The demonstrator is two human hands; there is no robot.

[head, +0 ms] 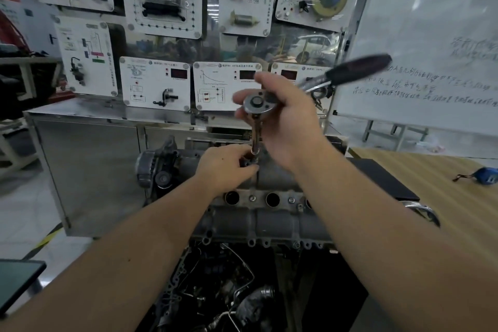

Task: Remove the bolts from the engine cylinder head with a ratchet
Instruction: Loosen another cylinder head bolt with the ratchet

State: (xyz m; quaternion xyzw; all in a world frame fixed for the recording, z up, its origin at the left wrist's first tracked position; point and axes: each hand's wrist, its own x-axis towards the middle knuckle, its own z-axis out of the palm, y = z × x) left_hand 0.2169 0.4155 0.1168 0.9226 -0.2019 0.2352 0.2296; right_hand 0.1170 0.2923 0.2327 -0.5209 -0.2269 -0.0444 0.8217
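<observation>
A person's right hand grips the ratchet head, its extension standing upright over the cylinder head; left hand fingers pinch the socket at a bolt directly below.

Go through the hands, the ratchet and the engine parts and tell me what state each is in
Right hand: grips the ratchet head.
Left hand: holds the extension's lower end.
Ratchet: extension upright, handle blurred.
Cylinder head: bolts still seated along its rail.
</observation>
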